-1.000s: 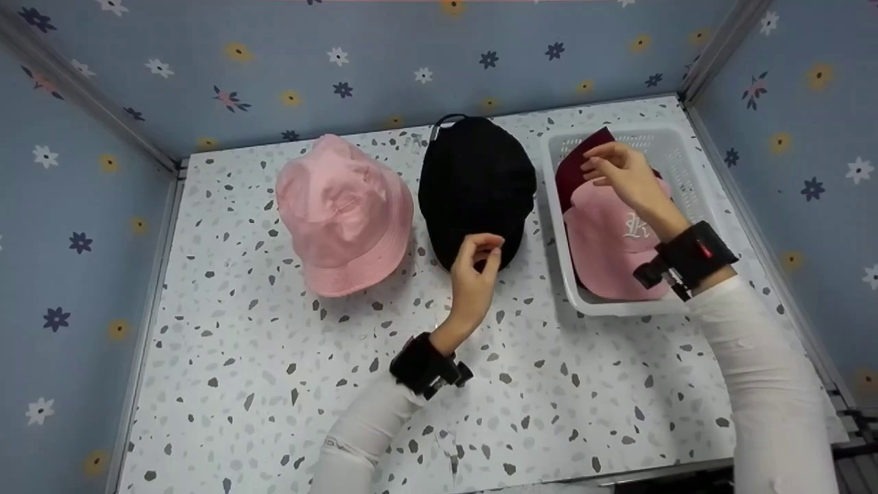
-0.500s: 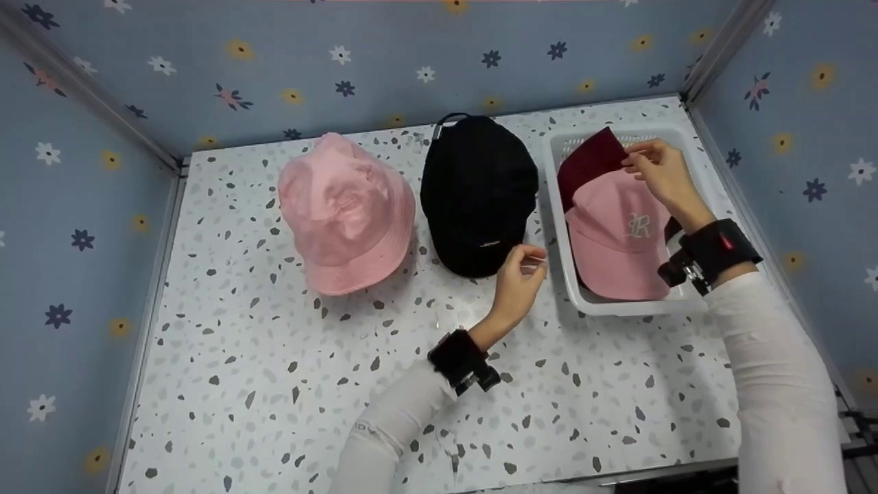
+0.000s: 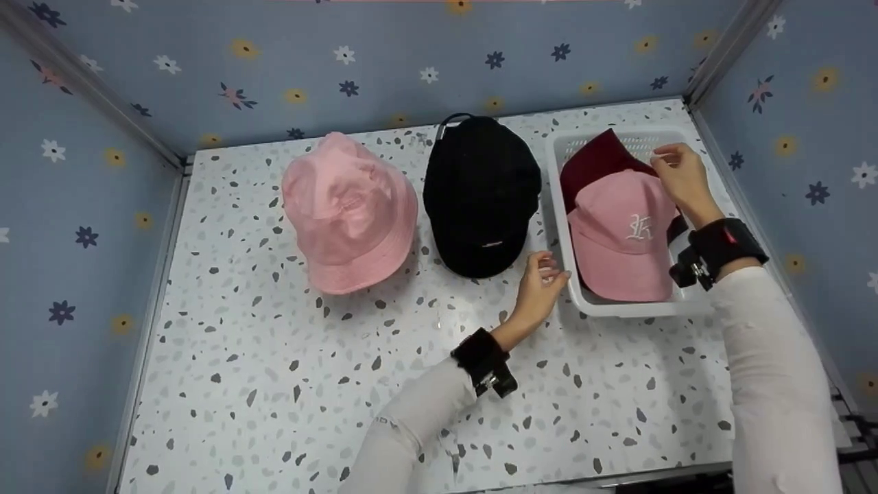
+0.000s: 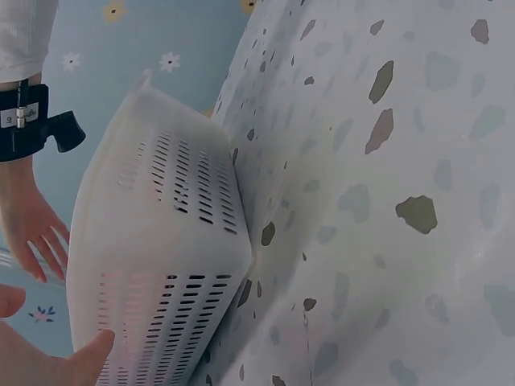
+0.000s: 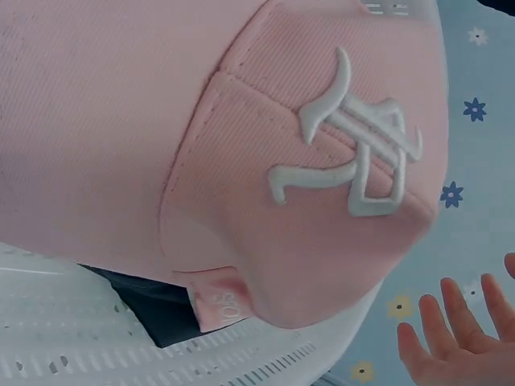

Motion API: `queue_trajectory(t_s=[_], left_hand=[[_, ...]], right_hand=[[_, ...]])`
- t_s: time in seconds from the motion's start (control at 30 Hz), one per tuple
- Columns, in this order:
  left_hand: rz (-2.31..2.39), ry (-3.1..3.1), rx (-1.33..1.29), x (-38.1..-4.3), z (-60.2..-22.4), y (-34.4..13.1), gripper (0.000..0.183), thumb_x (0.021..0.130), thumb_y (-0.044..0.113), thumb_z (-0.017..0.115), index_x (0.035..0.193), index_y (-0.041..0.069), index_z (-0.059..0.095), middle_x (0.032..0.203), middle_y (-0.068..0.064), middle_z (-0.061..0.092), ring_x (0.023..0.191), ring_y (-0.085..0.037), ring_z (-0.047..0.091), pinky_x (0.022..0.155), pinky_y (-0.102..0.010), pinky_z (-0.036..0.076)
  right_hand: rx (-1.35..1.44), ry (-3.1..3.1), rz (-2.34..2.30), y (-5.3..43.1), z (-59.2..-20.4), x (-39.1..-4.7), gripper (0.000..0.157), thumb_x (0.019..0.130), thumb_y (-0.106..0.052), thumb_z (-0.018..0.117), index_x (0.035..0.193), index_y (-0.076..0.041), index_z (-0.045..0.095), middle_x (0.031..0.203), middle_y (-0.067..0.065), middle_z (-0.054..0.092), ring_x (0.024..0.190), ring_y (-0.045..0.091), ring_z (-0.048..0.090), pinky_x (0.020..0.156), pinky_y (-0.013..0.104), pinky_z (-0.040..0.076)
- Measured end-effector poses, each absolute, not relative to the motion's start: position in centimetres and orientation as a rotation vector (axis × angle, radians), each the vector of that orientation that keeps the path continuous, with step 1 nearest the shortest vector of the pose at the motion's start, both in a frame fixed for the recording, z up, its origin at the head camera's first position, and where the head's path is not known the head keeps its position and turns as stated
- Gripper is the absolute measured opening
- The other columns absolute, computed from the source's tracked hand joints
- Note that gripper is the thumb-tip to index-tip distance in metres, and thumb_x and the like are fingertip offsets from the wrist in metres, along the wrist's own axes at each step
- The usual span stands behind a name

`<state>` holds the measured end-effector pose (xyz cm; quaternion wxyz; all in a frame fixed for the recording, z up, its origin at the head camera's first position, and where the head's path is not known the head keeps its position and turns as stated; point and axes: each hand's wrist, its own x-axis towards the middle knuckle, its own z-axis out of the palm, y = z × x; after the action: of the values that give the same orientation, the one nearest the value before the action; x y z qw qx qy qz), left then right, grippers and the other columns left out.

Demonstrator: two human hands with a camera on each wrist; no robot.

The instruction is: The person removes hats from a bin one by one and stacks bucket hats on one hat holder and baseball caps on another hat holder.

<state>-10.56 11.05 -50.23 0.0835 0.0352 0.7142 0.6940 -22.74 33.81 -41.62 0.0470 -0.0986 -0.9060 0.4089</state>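
Observation:
A pink baseball cap [image 3: 610,213] with white embroidered lettering lies in a white basket [image 3: 575,291], over a maroon hat [image 3: 595,165]. My right hand [image 3: 686,180] is by the back right of the pink cap, holding nothing; its fingers [image 5: 463,318] are spread in the right wrist view. Dark fabric [image 5: 157,310] peeks out from under the cap. My left hand [image 3: 538,291] is at the basket's front left side, fingers loosely bent around nothing. Its thumb [image 4: 92,354] overlaps the perforated basket wall in the left wrist view.
Left of the basket lies a black cap [image 3: 480,185], its brim towards me. A pink bucket hat [image 3: 346,206] sits farther left on the speckled white table [image 3: 274,384]. Blue floral panels [image 3: 384,62] wall in the back and both sides.
My right hand has moved right, off the pink cap's crown, uncovering its lettering. My left hand has moved right from the black cap's brim to the basket's side. The hats stay put.

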Motion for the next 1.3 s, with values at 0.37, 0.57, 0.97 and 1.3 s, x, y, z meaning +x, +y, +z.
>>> queue_trajectory(t_s=[0.37, 0.57, 0.97, 1.3], left_hand=[[1.925, 2.067, 0.037, -10.6, -51.2, 12.2, 0.049, 0.086, 0.013, 0.056, 0.128, -0.003, 0.036, 0.120, -0.019, 0.049, 0.104, -0.027, 0.054, 0.078, -0.023, 0.048], [1.955, 1.982, 0.060, -10.9, -51.4, 12.6, 0.041, 0.087, 0.008, 0.054, 0.124, -0.005, 0.043, 0.118, -0.018, 0.051, 0.100, -0.024, 0.057, 0.075, -0.021, 0.049], [2.064, 1.805, -0.105, -11.0, -51.3, 13.2, 0.028, 0.084, 0.000, 0.054, 0.111, -0.010, 0.053, 0.100, -0.021, 0.061, 0.091, -0.027, 0.061, 0.067, -0.023, 0.051], [2.047, 1.845, -0.083, -10.9, -51.2, 13.2, 0.027, 0.085, 0.000, 0.053, 0.110, -0.010, 0.053, 0.100, -0.020, 0.061, 0.090, -0.024, 0.061, 0.068, -0.022, 0.051]], right_hand=[[-0.438, -2.883, 1.326, 35.4, -43.1, -22.9, 0.055, 0.091, -0.034, 0.037, 0.127, 0.007, 0.035, 0.122, 0.031, 0.040, 0.109, 0.036, 0.040, 0.086, 0.035, 0.037], [-0.520, -2.906, 1.442, 36.3, -44.2, -22.7, 0.067, 0.090, -0.043, 0.034, 0.135, 0.006, 0.022, 0.133, 0.032, 0.027, 0.120, 0.040, 0.030, 0.099, 0.045, 0.028], [-0.502, -3.017, 1.548, 36.8, -44.8, -22.8, 0.078, 0.089, -0.049, 0.031, 0.136, 0.010, 0.010, 0.139, 0.032, 0.014, 0.125, 0.041, 0.021, 0.102, 0.047, 0.023], [-0.411, -3.084, 1.585, 37.3, -44.4, -22.4, 0.086, 0.087, -0.053, 0.038, 0.135, 0.013, 0.011, 0.137, 0.033, 0.017, 0.120, 0.039, 0.027, 0.095, 0.043, 0.032]])
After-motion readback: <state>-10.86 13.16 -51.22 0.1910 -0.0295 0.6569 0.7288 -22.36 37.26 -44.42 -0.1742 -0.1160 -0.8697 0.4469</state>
